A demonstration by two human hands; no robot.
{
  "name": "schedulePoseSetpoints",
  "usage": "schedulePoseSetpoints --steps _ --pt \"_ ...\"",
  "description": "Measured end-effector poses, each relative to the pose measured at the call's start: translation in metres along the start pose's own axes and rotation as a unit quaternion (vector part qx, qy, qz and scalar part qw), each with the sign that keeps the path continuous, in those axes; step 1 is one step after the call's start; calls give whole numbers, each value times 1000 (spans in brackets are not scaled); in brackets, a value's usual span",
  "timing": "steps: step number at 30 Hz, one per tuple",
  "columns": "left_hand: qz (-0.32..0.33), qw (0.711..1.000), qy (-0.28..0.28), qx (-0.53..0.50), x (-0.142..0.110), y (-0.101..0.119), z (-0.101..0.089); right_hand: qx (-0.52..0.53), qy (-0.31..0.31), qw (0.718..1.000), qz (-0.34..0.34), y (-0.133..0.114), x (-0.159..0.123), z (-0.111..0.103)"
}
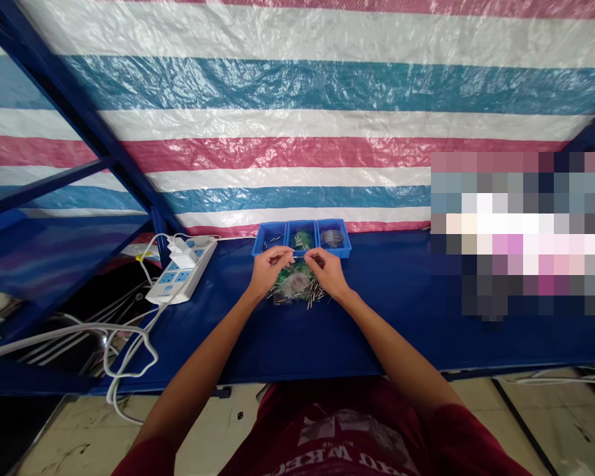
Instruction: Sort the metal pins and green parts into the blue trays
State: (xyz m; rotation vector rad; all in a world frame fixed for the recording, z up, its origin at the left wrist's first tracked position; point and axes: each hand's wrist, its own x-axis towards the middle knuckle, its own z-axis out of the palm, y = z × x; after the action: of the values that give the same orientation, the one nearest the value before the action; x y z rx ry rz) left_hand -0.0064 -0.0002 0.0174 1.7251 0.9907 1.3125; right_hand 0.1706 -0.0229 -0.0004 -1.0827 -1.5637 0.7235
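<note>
My left hand (268,270) and my right hand (328,271) face each other over the blue table. Between their pinched fingertips runs a thin, pale rod-like piece (299,257), too small to identify exactly. Below the hands lies a loose pile of thin metal rods (313,294), green bits (305,268) and a clear plastic bag (293,285). Just behind stand three joined blue bins (344,252). Dark thin pieces are in the left one, a green bagged item (302,238) in the middle one, and a greyish bag (332,238) in the right one.
A white power strip (178,274) with plugged-in adapters sits to the left, its white cables (129,354) looping over the table edge. Blue metal posts (86,112) and a striped plastic sheet (297,79) stand behind. The area at right is pixelated.
</note>
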Motion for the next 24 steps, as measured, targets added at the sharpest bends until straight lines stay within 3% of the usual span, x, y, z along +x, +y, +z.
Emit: schedulePoseSetpoints --steps 6,17,24 --pt "28 999 -6 31 0 -5 -1 -18 23 999 -13 -1 0 0" --pt "35 993 -1 113 -1 -2 -1 -37 0 999 -35 -4 -1 0" --pt "28 996 17 89 -2 -1 1 -49 -3 998 -39 -2 -1 0"
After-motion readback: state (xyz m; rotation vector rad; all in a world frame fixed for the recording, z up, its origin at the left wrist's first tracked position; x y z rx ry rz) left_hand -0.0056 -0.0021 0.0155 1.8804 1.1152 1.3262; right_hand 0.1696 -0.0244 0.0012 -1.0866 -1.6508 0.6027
